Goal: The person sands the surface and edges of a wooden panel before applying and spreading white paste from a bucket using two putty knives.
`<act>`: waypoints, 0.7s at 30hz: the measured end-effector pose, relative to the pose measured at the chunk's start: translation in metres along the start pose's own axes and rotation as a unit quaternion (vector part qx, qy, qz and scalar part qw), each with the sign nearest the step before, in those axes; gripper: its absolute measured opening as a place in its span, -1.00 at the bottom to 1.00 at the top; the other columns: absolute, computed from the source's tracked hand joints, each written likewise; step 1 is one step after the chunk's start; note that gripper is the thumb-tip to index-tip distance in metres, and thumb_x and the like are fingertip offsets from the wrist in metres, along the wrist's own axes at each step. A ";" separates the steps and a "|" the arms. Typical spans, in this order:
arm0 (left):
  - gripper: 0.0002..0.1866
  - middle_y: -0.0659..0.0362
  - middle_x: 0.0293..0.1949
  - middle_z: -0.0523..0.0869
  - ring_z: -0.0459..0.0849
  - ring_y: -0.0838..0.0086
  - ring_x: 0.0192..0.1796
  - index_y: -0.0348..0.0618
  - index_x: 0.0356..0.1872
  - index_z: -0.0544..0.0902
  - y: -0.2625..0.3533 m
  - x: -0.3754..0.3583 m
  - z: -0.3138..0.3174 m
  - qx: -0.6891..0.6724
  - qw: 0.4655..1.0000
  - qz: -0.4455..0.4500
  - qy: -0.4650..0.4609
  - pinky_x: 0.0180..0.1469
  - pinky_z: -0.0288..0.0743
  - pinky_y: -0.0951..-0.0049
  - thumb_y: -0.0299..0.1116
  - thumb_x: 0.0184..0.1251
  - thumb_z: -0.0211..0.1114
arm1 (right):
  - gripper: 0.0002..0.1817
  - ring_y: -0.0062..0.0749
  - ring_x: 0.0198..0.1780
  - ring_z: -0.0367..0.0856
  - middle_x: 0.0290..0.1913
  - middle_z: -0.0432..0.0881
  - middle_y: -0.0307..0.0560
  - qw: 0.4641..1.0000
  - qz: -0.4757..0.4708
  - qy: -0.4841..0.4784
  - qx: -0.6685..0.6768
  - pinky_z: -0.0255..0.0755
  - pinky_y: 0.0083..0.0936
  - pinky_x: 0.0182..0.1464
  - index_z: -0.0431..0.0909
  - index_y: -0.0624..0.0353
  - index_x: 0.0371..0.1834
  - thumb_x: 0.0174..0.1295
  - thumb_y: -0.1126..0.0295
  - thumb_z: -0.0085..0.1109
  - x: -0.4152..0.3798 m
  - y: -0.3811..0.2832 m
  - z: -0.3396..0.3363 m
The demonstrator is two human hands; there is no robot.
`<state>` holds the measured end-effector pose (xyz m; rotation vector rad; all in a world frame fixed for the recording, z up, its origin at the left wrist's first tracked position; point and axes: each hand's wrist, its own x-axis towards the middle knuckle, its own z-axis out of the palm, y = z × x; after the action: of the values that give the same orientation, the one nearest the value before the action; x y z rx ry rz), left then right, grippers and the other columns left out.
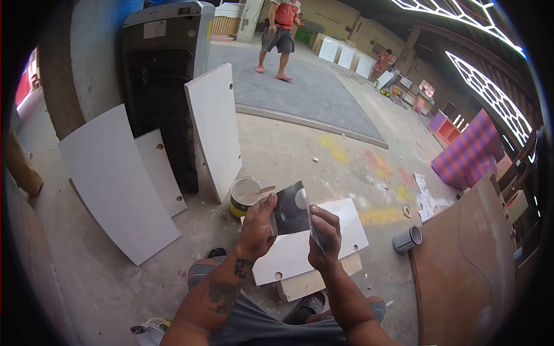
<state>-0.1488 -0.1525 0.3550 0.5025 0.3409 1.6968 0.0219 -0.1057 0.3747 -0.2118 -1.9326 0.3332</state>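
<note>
My left hand [258, 228] is closed on the left edge of a dark, square flat plate [291, 214] bearing a patch of white paste near its upper right. At the plate's right side my right hand [325, 237] is closed, pinching a thin flat scraper [315, 230] seen nearly edge-on. Below both hands a white board [340, 230] with round holes near its edge rests on a pale wooden block [300, 287]. An open can [238, 206] stands just beyond my left hand, with a stick-like tool [261, 191] across its rim.
Several white panels [118, 184] lean around a black appliance [156, 86] at left. A small can [407, 239] stands at right beside a large brown board [461, 271]. Paint stains mark the concrete floor. Beyond, a person [283, 29] is on a grey mat [300, 86].
</note>
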 end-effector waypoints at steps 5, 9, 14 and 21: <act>-0.66 0.06 0.01 0.79 0.81 0.36 0.02 -0.26 0.12 0.61 0.002 -0.001 0.009 0.005 1.000 0.007 0.024 0.10 0.74 0.34 -0.18 0.72 0.06 | -0.52 0.03 0.26 0.63 0.21 0.63 0.14 0.995 0.006 -0.046 -0.092 0.59 -0.19 0.27 0.57 0.21 0.27 0.27 0.72 0.22 -0.015 0.027 -0.007; -0.69 0.14 -0.07 0.77 0.76 0.48 -0.09 -0.25 0.04 0.64 0.001 0.003 0.006 0.017 0.999 0.016 0.034 -0.02 0.69 0.42 -0.20 0.71 0.09 | -0.56 -0.07 0.19 0.67 0.16 0.65 0.11 0.959 0.149 -0.153 -0.185 0.58 -0.27 0.19 0.53 0.25 0.31 0.35 0.67 0.09 -0.027 0.052 -0.029; -0.68 0.46 -0.50 0.47 0.38 0.79 -0.48 -0.21 -0.12 0.66 -0.001 0.011 -0.011 0.305 0.930 0.172 0.114 -0.47 0.26 0.64 -0.14 0.69 0.17 | -0.65 -0.39 0.02 0.65 -0.01 0.69 -0.01 0.914 0.390 0.058 0.094 0.50 -0.45 0.15 0.49 0.37 0.26 0.43 0.56 0.08 -0.044 0.030 -0.040; -0.68 0.48 -0.57 0.34 0.22 0.77 -0.54 -0.20 -0.21 0.62 -0.010 0.012 -0.001 0.428 0.858 0.263 0.109 -0.51 0.09 0.59 -0.14 0.67 0.20 | -0.61 -0.43 0.13 0.63 0.12 0.66 -0.03 0.847 0.461 0.091 0.248 0.49 -0.47 0.24 0.45 0.43 0.31 0.46 0.52 0.12 -0.054 -0.011 -0.010</act>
<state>-0.1424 -0.1383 0.3505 1.1331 1.2482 2.0841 0.0515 -0.1310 0.3351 -0.7959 -1.3682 1.3748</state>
